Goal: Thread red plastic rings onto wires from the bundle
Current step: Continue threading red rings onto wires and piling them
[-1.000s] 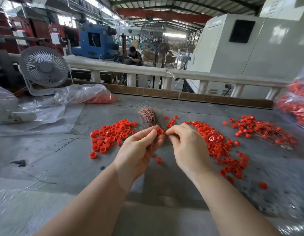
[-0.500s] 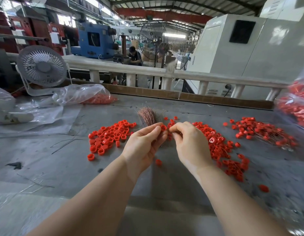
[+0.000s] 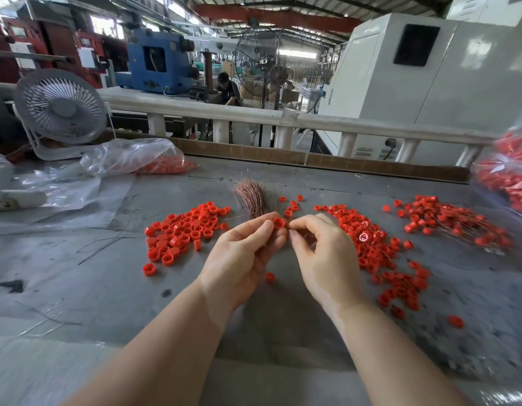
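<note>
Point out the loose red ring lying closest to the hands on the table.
The lone red ring lying on the grey table between the two wrists, just below the left hand. The other rings lie farther off, mostly in piles.

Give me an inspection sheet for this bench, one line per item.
Surface: grey table, stained.
Job's things: ring in left hand; wire bundle behind it; loose ring piles left and right; wired rings far right.
Clutter: plastic bags, stray wires.
Hands: left hand pinches the ring; right hand pinches at it, wire too thin to confirm.
Cables: nothing seen on table.
Surroundings: fan, railing, machines, a person beyond.
</note>
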The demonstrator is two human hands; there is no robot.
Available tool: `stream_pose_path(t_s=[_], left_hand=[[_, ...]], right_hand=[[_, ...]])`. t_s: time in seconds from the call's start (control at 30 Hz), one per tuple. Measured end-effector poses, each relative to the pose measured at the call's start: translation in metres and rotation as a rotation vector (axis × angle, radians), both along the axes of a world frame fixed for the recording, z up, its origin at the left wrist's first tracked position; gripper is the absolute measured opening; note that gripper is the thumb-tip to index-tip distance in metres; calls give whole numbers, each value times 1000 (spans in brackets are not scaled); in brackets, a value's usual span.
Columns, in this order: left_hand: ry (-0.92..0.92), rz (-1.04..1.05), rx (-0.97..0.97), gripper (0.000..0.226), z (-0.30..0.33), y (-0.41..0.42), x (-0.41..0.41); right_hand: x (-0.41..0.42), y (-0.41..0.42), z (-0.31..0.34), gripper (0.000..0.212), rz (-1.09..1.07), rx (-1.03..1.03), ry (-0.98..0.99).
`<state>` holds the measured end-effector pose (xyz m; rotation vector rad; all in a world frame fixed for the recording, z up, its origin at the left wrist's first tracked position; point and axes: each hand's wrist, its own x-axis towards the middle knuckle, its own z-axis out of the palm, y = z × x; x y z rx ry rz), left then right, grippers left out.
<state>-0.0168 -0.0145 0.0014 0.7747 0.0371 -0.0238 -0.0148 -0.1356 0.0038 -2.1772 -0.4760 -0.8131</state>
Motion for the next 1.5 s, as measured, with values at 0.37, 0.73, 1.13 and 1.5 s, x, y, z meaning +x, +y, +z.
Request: stream_pose_path(t_s=[0.37,0.73,1.13,1.5], left_hand=[[12,-77,32,38,2,1,-4],[19,-104,27,32,4,1,-6],[22,-113,32,33,6,2,-7],[14,-177,-1,24,8,4,-9]], right_hand=[[2,-4,-2,10,38,87,57],[1,-4,-1,10,36,78,48],[0,-5,0,9,51,103,84],[0,-7,0,8,116,197,127]])
